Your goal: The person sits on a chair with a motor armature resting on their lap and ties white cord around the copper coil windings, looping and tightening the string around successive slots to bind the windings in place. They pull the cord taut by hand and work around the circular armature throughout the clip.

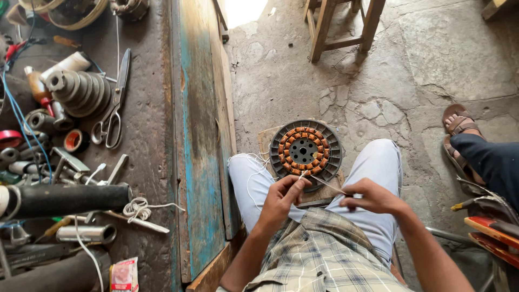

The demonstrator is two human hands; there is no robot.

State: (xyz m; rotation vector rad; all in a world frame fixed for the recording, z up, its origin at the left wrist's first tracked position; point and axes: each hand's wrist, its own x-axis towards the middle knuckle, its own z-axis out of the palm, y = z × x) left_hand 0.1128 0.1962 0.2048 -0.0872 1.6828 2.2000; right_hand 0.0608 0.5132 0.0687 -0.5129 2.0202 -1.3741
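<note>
Left hand (pixel 282 197), right hand (pixel 368 197) pinch thread (pixel 326 184) at stator (pixel 306 151) edge.

Soft daylight is cast from an overexposed opening at the top; edges are bent by wide-angle distortion.

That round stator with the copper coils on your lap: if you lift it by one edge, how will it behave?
The stator looks stiff and probably heavy for its size, being a metal ring packed with copper coils. Lying flat on the board, it seems unlikely to roll. The thin white thread between both hands looks floppy and may snag.
</note>
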